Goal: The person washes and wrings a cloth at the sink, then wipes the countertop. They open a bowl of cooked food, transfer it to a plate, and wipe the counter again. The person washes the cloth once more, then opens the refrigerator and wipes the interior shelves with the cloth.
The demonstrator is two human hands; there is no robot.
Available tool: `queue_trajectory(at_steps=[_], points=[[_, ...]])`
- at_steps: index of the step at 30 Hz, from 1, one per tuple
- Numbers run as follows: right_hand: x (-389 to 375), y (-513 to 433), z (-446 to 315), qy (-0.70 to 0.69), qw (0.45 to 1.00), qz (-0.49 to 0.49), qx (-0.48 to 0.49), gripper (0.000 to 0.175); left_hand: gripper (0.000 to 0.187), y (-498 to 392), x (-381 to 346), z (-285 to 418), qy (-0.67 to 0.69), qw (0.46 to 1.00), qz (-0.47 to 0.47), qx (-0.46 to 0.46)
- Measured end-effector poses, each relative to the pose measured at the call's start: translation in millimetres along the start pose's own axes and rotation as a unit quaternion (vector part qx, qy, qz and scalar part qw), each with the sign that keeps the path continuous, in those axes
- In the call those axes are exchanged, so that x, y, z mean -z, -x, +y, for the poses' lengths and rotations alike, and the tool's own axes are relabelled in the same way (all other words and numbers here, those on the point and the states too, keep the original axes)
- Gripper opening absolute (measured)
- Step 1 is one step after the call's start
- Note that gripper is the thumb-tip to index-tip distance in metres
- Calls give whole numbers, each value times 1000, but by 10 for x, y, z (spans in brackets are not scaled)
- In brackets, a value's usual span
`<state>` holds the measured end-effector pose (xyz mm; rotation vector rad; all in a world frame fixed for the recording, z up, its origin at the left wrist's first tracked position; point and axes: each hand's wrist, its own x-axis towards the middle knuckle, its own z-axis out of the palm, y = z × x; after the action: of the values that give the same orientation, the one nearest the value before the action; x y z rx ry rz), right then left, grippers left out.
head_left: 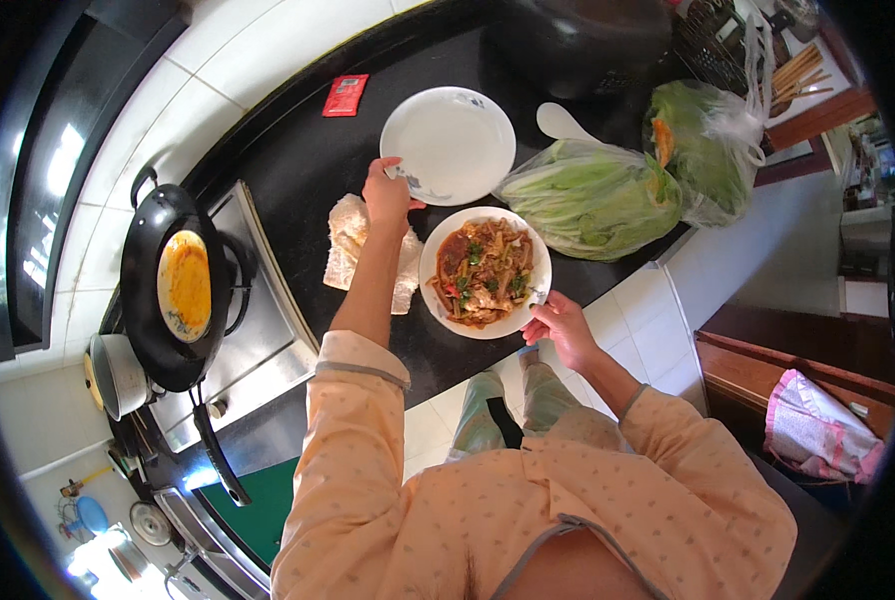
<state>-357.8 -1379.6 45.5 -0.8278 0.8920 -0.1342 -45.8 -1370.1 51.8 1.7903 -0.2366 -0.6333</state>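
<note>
My left hand point(389, 193) grips the lower left rim of an empty white plate point(447, 142) with a blue pattern. My right hand point(560, 324) holds the lower right rim of a second white plate point(431, 304), which bears a cooked dish point(485, 274) of mixed pieces with green herbs in reddish sauce. The two plates are close together, the empty one farther from my body. Under and beside my left forearm lies a crumpled light cloth point(346, 247). Whether either plate touches the black countertop point(297, 157) cannot be told.
A black wok point(136, 277) with an oily, orange-stained plate inside stands on the stove point(267, 300) at left. Bagged leafy greens point(597, 199), a white spoon point(564, 120) and a second vegetable bag point(706, 150) lie at right. A red packet point(345, 95) lies near the wall.
</note>
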Motion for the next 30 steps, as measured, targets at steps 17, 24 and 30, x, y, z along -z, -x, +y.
queue_trajectory(at_steps=[17,24,30], points=[[-144,-175,50,-29,998,58,24,16,53,220,577,-255,-335,916,58,-215],[-10,-69,84,-29,999,37,24,16,58,475,554,-594,-556,754,-40,-348],[75,398,-3,-20,999,43,23,20,57,244,-5,-606,-546,746,-2,-382]])
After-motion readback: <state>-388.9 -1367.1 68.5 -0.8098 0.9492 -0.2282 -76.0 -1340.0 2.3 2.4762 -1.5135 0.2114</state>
